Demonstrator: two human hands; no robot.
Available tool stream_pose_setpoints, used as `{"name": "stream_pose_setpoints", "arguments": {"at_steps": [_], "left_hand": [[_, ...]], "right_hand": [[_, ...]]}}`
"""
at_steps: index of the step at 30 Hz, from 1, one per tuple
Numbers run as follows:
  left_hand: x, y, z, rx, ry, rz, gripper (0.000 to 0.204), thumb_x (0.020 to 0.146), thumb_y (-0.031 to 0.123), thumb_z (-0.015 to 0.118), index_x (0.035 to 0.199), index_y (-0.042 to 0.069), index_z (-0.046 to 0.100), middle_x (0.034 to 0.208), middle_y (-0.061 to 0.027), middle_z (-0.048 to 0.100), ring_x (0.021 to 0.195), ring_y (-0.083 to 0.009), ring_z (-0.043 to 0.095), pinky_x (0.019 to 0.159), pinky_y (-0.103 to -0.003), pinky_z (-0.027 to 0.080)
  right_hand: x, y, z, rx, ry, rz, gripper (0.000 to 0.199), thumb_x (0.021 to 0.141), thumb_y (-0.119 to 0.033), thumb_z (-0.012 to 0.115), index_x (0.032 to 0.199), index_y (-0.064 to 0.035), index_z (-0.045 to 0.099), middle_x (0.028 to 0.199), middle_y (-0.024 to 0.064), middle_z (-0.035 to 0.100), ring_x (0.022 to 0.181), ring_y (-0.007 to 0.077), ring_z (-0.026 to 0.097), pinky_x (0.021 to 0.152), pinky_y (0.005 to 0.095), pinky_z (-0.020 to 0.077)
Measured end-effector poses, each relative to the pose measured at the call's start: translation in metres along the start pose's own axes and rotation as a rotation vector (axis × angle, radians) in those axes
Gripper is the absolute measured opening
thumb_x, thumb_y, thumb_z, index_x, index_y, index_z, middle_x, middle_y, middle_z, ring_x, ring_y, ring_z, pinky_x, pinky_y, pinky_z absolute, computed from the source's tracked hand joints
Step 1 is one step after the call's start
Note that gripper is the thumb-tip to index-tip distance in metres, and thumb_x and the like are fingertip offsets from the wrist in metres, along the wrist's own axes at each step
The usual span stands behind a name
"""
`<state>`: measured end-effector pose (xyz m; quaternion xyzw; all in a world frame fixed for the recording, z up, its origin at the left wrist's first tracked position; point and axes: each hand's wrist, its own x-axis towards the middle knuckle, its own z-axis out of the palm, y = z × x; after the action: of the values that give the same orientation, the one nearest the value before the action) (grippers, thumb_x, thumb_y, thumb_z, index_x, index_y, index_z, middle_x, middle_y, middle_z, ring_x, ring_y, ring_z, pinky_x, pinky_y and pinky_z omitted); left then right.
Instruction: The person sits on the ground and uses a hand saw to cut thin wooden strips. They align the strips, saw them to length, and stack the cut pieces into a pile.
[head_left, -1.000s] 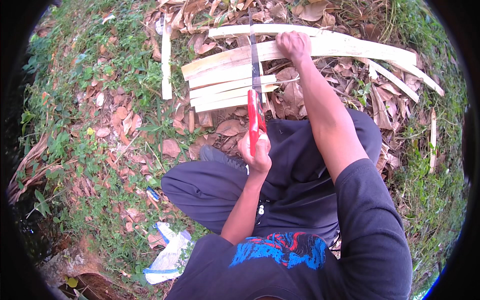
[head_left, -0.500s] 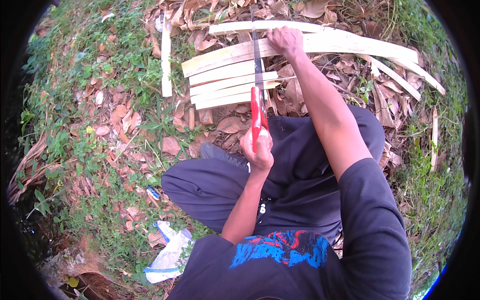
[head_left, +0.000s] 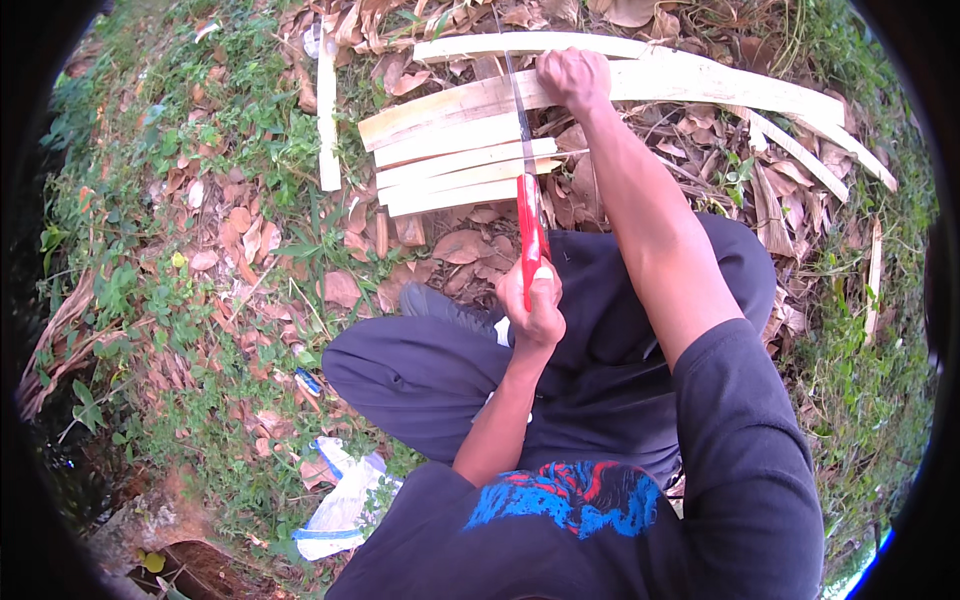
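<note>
My left hand [head_left: 535, 312] is closed round the red handle of a hand saw [head_left: 530, 225], its fingers wrapped and thumb on top. The dark blade points away from me and crosses a long pale wooden plank [head_left: 725, 85]. Just right of the blade, my right hand [head_left: 577, 80] is closed over that plank, pressing on it. Under and beside the plank's left part lie several shorter pale wooden strips [head_left: 450, 175] side by side. Whether the blade has cut into the plank cannot be made out.
Another long strip [head_left: 560, 42] lies beyond the plank, and a narrow strip [head_left: 328, 115] lies apart at the left. Dry leaves and low plants cover the ground. A white plastic bag [head_left: 340, 510] and a small blue object [head_left: 307, 382] are near my folded legs [head_left: 420, 375].
My left hand and the saw handle have shifted slightly right and toward me, so the blade slants more. My right hand stays in place on the plank.
</note>
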<state>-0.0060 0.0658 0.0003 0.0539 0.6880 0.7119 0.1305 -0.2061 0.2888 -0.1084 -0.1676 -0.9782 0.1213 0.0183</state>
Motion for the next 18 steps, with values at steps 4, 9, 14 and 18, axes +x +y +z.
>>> {"name": "stream_pose_setpoints", "arguments": {"at_steps": [4,9,14,18], "left_hand": [[-0.032,0.003,-0.007,0.121,0.042,0.086,0.023,0.083,0.018,0.047,0.07,-0.001,0.048,0.047,-0.0013,0.041,0.038,-0.009,0.038,0.038,-0.026,0.027],[-0.022,0.022,-0.004,-0.022,0.019,0.029,0.026,0.085,0.015,0.045,0.064,0.001,0.039,0.052,-0.0016,0.037,0.041,-0.0076,0.031,0.038,-0.023,0.023],[-0.037,0.03,-0.019,-0.047,0.051,-0.011,0.021,0.081,0.013,0.042,0.064,0.001,0.039,0.052,-0.0035,0.037,0.041,-0.0078,0.029,0.038,-0.023,0.025],[-0.031,0.038,-0.019,-0.027,0.046,0.017,0.022,0.081,0.016,0.041,0.064,0.001,0.039,0.051,-0.0036,0.036,0.041,-0.0083,0.029,0.038,-0.023,0.024]], "right_hand": [[0.001,-0.001,-0.003,-0.029,-0.039,-0.002,0.023,0.087,-0.016,0.045,0.076,-0.0124,0.065,0.068,0.0095,0.068,0.059,0.0232,0.066,0.053,0.0367,0.0533],[0.002,-0.001,0.0,-0.022,-0.005,-0.002,0.022,0.087,-0.015,0.046,0.077,-0.012,0.066,0.075,0.0104,0.07,0.065,0.0228,0.068,0.054,0.0359,0.0539],[0.004,0.002,0.008,-0.001,0.003,0.022,0.036,0.089,-0.024,0.042,0.073,-0.0125,0.071,0.077,0.0123,0.071,0.068,0.0245,0.069,0.061,0.0371,0.0537],[0.004,-0.002,-0.002,0.034,-0.041,0.062,0.036,0.088,-0.025,0.042,0.073,-0.0128,0.072,0.078,0.012,0.071,0.071,0.0243,0.069,0.063,0.0371,0.054]]}}
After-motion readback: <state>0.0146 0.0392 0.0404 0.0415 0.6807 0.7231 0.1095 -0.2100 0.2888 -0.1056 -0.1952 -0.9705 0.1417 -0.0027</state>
